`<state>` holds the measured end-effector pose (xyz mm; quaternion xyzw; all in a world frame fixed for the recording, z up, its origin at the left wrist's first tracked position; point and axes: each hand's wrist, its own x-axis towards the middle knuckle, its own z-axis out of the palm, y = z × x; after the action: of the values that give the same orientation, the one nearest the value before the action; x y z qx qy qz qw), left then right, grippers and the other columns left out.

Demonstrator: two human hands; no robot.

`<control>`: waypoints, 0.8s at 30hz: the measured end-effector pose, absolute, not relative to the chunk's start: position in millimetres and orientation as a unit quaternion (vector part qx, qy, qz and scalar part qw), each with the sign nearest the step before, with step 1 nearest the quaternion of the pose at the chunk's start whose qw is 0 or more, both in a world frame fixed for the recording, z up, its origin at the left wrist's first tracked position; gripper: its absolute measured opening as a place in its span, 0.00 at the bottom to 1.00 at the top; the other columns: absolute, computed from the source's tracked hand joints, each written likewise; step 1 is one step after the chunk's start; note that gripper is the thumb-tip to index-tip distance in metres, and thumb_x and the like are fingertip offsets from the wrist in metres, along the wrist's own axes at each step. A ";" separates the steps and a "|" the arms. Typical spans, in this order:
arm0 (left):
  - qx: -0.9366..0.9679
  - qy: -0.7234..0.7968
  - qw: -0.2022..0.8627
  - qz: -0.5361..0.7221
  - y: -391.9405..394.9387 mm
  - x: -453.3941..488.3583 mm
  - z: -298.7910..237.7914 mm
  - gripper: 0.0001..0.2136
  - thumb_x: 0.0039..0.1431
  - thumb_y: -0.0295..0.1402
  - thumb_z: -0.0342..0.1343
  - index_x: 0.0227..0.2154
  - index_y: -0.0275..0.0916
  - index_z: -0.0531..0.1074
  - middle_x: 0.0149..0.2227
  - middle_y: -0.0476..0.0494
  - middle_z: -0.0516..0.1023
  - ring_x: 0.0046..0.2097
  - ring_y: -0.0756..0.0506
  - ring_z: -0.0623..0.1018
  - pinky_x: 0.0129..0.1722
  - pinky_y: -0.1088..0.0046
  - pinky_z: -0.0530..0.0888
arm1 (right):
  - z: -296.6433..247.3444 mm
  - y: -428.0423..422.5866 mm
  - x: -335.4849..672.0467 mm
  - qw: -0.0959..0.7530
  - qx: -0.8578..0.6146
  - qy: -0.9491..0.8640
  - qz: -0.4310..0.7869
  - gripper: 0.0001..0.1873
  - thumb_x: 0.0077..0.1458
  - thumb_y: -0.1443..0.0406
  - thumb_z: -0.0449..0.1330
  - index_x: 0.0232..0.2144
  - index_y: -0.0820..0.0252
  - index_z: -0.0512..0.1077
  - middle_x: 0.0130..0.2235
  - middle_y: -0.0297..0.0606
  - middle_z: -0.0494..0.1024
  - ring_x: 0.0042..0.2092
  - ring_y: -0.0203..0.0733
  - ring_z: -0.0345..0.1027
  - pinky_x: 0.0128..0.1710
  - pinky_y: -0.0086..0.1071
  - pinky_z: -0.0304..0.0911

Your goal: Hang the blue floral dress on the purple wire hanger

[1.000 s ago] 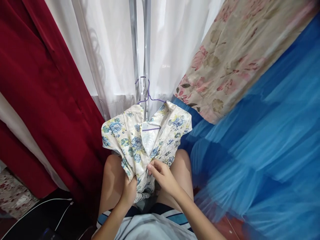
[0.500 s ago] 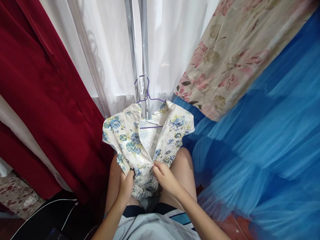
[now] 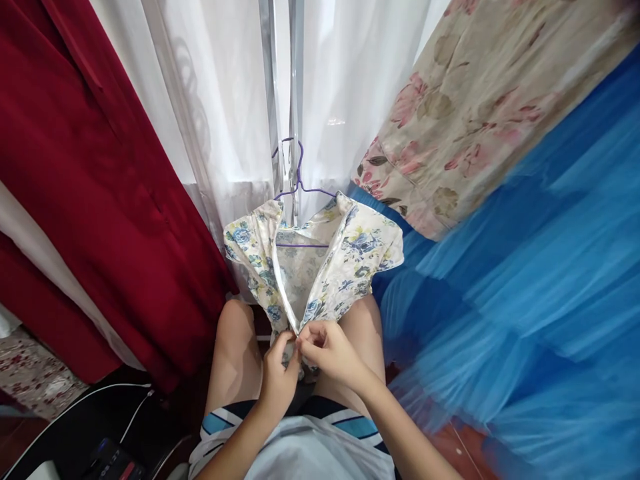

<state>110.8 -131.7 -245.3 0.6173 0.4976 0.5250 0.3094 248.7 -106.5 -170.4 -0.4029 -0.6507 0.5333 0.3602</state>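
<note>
A small white blouse with blue flowers hangs on a purple wire hanger hooked to a metal rail in front of me. My left hand and my right hand meet at the lower end of the blouse's open front. Both pinch the two front edges together there, fingers closed on the cloth. My bare knees show just under the blouse.
A dark red curtain hangs at left and a sheer white curtain behind the rail. At right hang a beige flowered cloth and blue tulle. A dark device with a white cable lies at lower left.
My hands have come closer together at the blouse's front opening. The left hand let go of the bunched left panel and now pinches the front edge beside the right hand.
</note>
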 end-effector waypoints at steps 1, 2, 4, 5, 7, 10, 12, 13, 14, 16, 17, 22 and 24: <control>0.623 0.498 0.302 0.522 -131.2 107.3 -242.0 0.07 0.65 0.34 0.50 0.41 0.40 0.70 0.41 0.42 0.78 0.44 0.43 0.78 0.45 0.69 0.73 | -168.8 -107.2 247.8 0.356 -0.392 -0.636 0.561 0.05 0.49 0.71 0.55 0.24 0.61 0.70 0.19 0.30 0.70 0.21 0.33 0.61 0.23 0.26 0.54; 0.635 0.499 0.287 0.515 -130.5 103.4 -237.3 0.06 0.65 0.34 0.49 0.38 0.40 0.70 0.38 0.43 0.77 0.42 0.44 0.77 0.43 0.70 0.72 | -167.5 -107.0 247.5 0.352 -0.383 -0.623 0.584 0.05 0.48 0.70 0.55 0.24 0.61 0.70 0.18 0.29 0.69 0.20 0.32 0.60 0.22 0.26 0.52; 0.677 0.497 0.254 0.480 -128.5 96.3 -225.9 0.07 0.66 0.33 0.47 0.35 0.40 0.69 0.35 0.45 0.75 0.39 0.45 0.76 0.41 0.72 0.71 | -166.0 -103.7 249.5 0.357 -0.366 -0.590 0.625 0.05 0.49 0.68 0.56 0.24 0.62 0.71 0.15 0.28 0.67 0.17 0.30 0.56 0.20 0.25 0.48; 0.703 0.493 0.240 0.453 -127.4 93.7 -220.1 0.07 0.66 0.32 0.46 0.34 0.41 0.68 0.34 0.45 0.75 0.39 0.45 0.75 0.40 0.72 0.70 | -165.9 -100.9 251.9 0.368 -0.360 -0.566 0.644 0.06 0.50 0.67 0.56 0.25 0.63 0.71 0.14 0.27 0.65 0.17 0.30 0.53 0.20 0.26 0.46; 0.750 0.487 0.216 0.391 -125.5 91.1 -210.3 0.08 0.67 0.31 0.44 0.32 0.41 0.67 0.34 0.45 0.74 0.38 0.45 0.75 0.38 0.73 0.68 | -165.8 -94.5 258.7 0.409 -0.346 -0.509 0.674 0.10 0.52 0.62 0.58 0.26 0.64 0.72 0.13 0.25 0.59 0.16 0.28 0.48 0.19 0.26 0.42; 0.794 0.492 0.179 0.308 -125.2 92.8 -201.4 0.09 0.66 0.28 0.43 0.32 0.41 0.66 0.33 0.45 0.75 0.36 0.45 0.74 0.34 0.73 0.65 | -161.5 -86.2 268.9 0.467 -0.333 -0.454 0.682 0.15 0.54 0.57 0.61 0.27 0.65 0.72 0.15 0.23 0.53 0.18 0.28 0.43 0.19 0.27 0.39; 0.814 0.497 0.153 0.261 -127.3 95.7 -197.1 0.08 0.64 0.27 0.44 0.32 0.42 0.67 0.33 0.46 0.76 0.34 0.44 0.75 0.32 0.72 0.63 | -151.8 -81.3 271.5 0.490 -0.333 -0.454 0.665 0.16 0.53 0.56 0.63 0.27 0.65 0.73 0.15 0.23 0.53 0.19 0.28 0.43 0.20 0.28 0.39; 0.822 0.497 0.140 0.240 -128.8 97.1 -194.4 0.08 0.63 0.26 0.45 0.33 0.43 0.67 0.32 0.46 0.77 0.34 0.44 0.76 0.31 0.71 0.62 | -144.2 -78.1 270.9 0.500 -0.331 -0.459 0.656 0.16 0.53 0.56 0.64 0.27 0.65 0.73 0.16 0.24 0.53 0.19 0.29 0.43 0.20 0.29 0.39; 0.829 0.498 0.129 0.221 -130.5 98.4 -191.2 0.08 0.62 0.26 0.46 0.34 0.43 0.68 0.32 0.46 0.77 0.34 0.43 0.77 0.30 0.71 0.60 | -134.8 -73.8 269.3 0.513 -0.328 -0.463 0.644 0.15 0.53 0.56 0.64 0.27 0.65 0.74 0.15 0.24 0.53 0.19 0.29 0.43 0.20 0.29 0.40; 0.838 0.499 0.114 0.189 -133.4 100.4 -183.0 0.08 0.61 0.26 0.48 0.36 0.44 0.70 0.32 0.47 0.79 0.34 0.41 0.78 0.29 0.69 0.58 | -110.4 -61.1 263.7 0.541 -0.314 -0.474 0.620 0.15 0.51 0.57 0.65 0.26 0.65 0.74 0.15 0.24 0.53 0.19 0.29 0.42 0.20 0.29 0.41; 0.842 0.498 0.111 0.176 -134.5 101.0 -178.5 0.08 0.60 0.26 0.48 0.36 0.44 0.70 0.32 0.46 0.79 0.34 0.41 0.78 0.28 0.69 0.58 | -96.1 -52.8 260.4 0.553 -0.307 -0.479 0.609 0.14 0.50 0.57 0.66 0.25 0.65 0.74 0.15 0.24 0.52 0.19 0.29 0.42 0.20 0.29 0.41; 0.845 0.514 0.106 0.097 -135.7 101.3 -167.3 0.10 0.59 0.27 0.48 0.38 0.43 0.73 0.32 0.43 0.80 0.34 0.38 0.80 0.28 0.68 0.57 | -25.3 -11.7 249.8 0.610 -0.282 -0.499 0.547 0.13 0.46 0.60 0.66 0.23 0.66 0.74 0.15 0.24 0.53 0.19 0.27 0.42 0.18 0.29 0.36; 0.840 0.523 0.109 0.093 -135.0 100.7 -171.4 0.10 0.59 0.28 0.48 0.38 0.42 0.73 0.30 0.42 0.80 0.34 0.38 0.80 0.28 0.68 0.57 | -11.6 -6.0 248.5 0.621 -0.269 -0.509 0.532 0.13 0.47 0.60 0.65 0.25 0.66 0.74 0.15 0.24 0.52 0.19 0.27 0.40 0.18 0.29 0.34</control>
<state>100.7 -135.0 -171.4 0.8400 0.5231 0.0933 0.1093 248.5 -6.0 -11.6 -0.2689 -0.5088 0.5318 0.6213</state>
